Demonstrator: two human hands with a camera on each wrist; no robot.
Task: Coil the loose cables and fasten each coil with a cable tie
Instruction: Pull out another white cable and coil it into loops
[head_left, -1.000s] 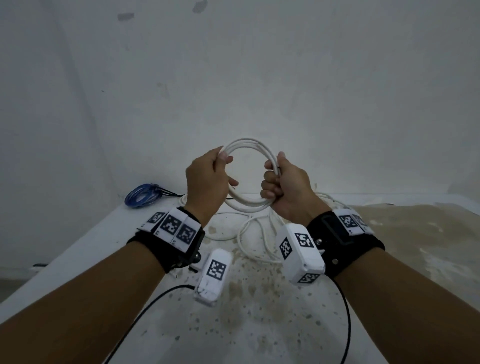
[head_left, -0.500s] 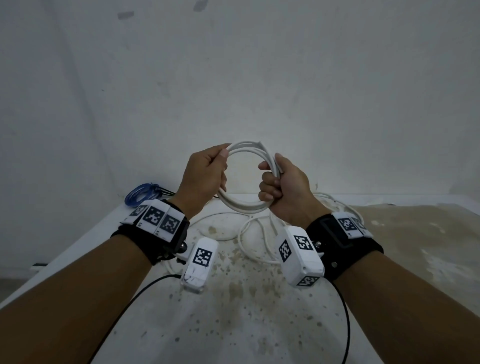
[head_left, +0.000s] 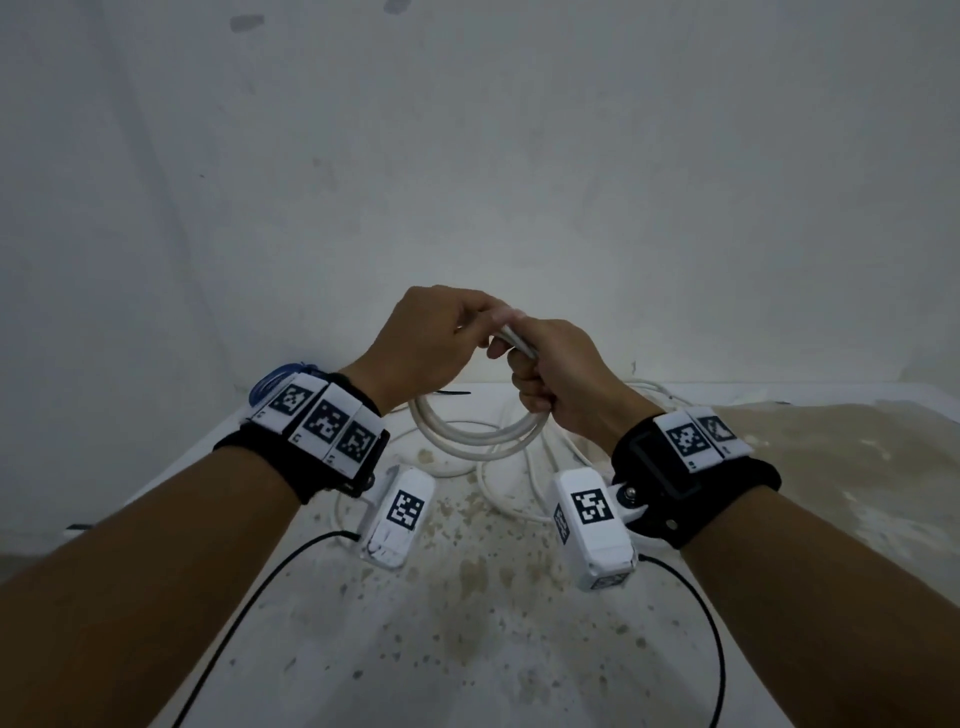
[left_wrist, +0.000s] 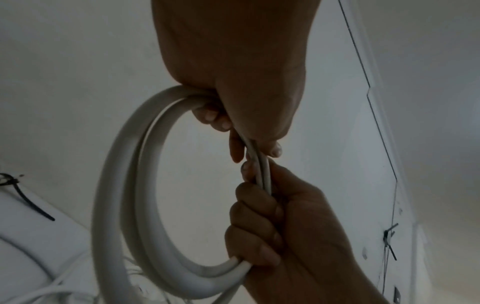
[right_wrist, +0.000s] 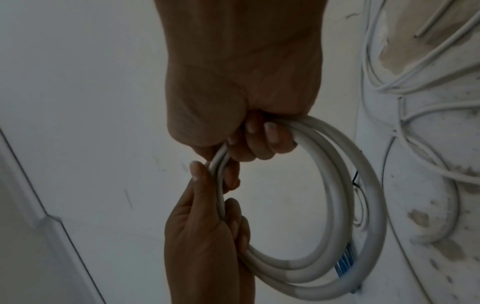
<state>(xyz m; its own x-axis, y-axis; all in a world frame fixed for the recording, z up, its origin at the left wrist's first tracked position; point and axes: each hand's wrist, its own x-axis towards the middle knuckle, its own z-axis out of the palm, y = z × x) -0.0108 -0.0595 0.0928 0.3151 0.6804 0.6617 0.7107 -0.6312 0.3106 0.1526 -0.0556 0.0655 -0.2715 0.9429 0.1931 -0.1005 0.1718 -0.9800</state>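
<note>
A white cable coil (head_left: 483, 441) of several loops hangs between both hands above the table. My right hand (head_left: 550, 374) grips the bundled loops in a fist, seen close in the right wrist view (right_wrist: 246, 131). My left hand (head_left: 441, 338) pinches the same strands right beside it at the top of the coil (left_wrist: 259, 144). The coil (left_wrist: 124, 185) (right_wrist: 345, 195) hangs below the hands as a ring. The cable's loose tail (head_left: 514, 499) trails down onto the table. A black cable tie (head_left: 452, 393) lies on the table behind the coil.
The stained white table (head_left: 467, 623) runs to a white wall. A blue cable coil (head_left: 270, 384) lies at the far left, partly behind my left wristband. More loose white cable (right_wrist: 415, 115) is spread at the table's back right. Thin black wires (head_left: 249, 597) run from the wrist cameras.
My left hand has moved right along the top of the coil until it meets the right hand. The coil has tilted and now hangs lower beneath both hands.
</note>
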